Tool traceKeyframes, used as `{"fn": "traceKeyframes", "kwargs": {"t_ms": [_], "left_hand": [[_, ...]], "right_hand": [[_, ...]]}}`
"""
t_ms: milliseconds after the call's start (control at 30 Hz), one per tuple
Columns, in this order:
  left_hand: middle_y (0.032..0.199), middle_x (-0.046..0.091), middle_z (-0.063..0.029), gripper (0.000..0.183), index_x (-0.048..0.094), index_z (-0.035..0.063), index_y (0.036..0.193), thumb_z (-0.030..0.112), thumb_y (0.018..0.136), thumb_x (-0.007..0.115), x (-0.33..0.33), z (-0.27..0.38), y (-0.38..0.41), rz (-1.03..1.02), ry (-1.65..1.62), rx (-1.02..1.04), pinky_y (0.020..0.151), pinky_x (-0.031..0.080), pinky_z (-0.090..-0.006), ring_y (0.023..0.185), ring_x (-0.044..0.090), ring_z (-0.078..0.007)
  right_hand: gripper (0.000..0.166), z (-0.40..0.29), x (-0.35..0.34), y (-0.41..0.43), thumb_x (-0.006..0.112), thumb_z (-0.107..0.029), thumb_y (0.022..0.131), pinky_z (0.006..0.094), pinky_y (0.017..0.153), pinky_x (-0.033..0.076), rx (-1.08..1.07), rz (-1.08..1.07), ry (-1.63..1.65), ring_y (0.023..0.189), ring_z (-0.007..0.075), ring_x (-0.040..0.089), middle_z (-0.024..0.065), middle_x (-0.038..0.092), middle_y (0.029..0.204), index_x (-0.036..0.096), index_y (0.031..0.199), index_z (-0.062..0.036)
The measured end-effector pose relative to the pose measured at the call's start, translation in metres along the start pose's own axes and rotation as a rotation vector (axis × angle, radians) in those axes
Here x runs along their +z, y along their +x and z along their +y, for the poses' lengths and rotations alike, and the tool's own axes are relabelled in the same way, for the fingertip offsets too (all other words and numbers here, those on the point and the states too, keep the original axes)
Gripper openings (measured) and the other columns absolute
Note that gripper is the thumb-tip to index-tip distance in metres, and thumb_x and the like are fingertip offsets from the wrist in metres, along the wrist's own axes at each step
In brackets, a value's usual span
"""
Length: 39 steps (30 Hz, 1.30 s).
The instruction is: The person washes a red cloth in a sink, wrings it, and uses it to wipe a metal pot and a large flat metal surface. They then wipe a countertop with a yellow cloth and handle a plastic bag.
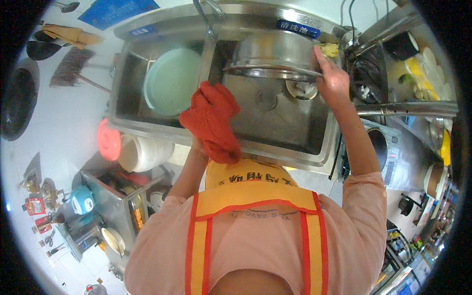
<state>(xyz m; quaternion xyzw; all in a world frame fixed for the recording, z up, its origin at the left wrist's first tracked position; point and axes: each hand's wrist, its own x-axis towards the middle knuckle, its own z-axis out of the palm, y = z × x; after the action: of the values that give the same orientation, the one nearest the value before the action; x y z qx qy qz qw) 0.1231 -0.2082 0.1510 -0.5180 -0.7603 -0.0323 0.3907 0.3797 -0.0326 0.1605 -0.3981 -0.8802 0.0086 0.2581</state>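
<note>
Over the divider of a double stainless steel sink, my left hand holds a bunched red cloth that hides most of its fingers. My right hand grips the right rim of a large metal pot, which is tilted on its side above the right basin, its outer wall facing up. Below the pot, a small round bowl or strainer lies in the right basin near the drain. A pale green round basin sits in the left basin.
The faucet stands behind the divider. A yellow cloth lies at the back right corner. A metal rail runs to the right. A white bucket and a pink lid or basin are at the sink's left front.
</note>
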Motion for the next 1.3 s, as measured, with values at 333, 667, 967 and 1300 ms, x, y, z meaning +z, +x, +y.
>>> {"fn": "traceKeyframes", "kwargs": {"t_ms": [333,667,967,1300], "left_hand": [[0.096,0.054,-0.0021,0.024,0.048,0.0169,0.097,0.036,0.084,0.054,0.062,-0.048,-0.071,-0.580,-1.536,-0.238,0.068,0.040,-0.0410,0.084,0.052,-0.0209],[0.125,0.053,-0.0080,0.048,0.044,0.0124,0.128,0.045,0.093,0.050,0.078,-0.081,-0.104,-0.619,-1.809,-0.382,0.096,0.044,-0.0433,0.113,0.052,-0.0266],[0.124,0.056,-0.0081,0.046,0.047,0.0098,0.127,0.042,0.095,0.048,0.072,-0.112,-0.105,-0.675,-2.520,-0.607,0.096,0.047,-0.0434,0.114,0.054,-0.0261],[0.126,0.054,-0.0084,0.044,0.046,0.0083,0.128,0.038,0.096,0.047,0.004,-0.122,-0.082,-0.541,-3.111,-0.849,0.099,0.045,-0.0419,0.114,0.054,-0.0252]], "right_hand": [[0.047,-0.013,-0.063,-0.012,0.060,0.000,0.072,0.0434,0.075,0.051,0.337,0.179,0.311,0.087,0.0375,0.065,0.0212,0.066,0.099,0.060,0.119,-0.0058],[0.030,0.002,0.008,-0.041,0.063,-0.019,0.073,0.0468,0.074,0.051,0.487,-0.161,-0.154,0.083,0.0407,0.064,0.0214,0.067,0.086,0.066,0.097,-0.0005],[0.030,-0.026,0.004,-0.030,0.064,-0.021,0.076,0.0445,0.078,0.053,0.444,-0.258,-0.472,0.085,0.0386,0.065,0.0184,0.067,0.094,0.067,0.101,-0.0046],[0.027,0.011,0.039,-0.048,0.060,-0.019,0.069,0.0434,0.074,0.050,0.446,-0.060,-0.302,0.080,0.0374,0.066,0.0256,0.066,0.085,0.064,0.083,0.0041]]}}
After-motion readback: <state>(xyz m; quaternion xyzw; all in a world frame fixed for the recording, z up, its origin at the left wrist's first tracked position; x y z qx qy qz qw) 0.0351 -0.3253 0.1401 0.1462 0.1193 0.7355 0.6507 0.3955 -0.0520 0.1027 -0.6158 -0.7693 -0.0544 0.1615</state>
